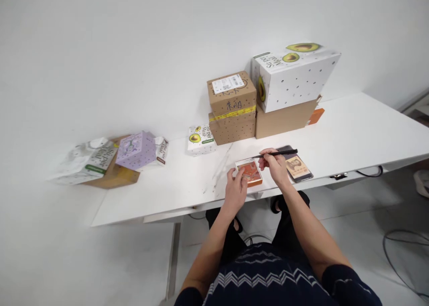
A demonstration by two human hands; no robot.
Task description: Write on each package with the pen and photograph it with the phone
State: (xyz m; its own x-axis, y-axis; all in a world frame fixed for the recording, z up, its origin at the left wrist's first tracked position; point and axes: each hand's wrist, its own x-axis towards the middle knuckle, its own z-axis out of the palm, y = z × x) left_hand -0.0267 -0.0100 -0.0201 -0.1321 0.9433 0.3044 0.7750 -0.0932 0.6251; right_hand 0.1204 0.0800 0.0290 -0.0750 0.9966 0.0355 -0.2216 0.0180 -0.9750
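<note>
The left hand (236,189) rests on the left of the orange box (254,174) near the table's (177,185) near edge; its grip is hard to tell. Apart, the right hand (273,166) clasps a black pen (286,153), tip by the box's far right corner.

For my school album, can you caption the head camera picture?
Left hand on a small orange box, right hand holding a slim black tool, at a white table.

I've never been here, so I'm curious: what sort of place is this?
Probably a plain workroom: a white table along a white wall, stacked cardboard boxes, and black cables on the floor.
</note>
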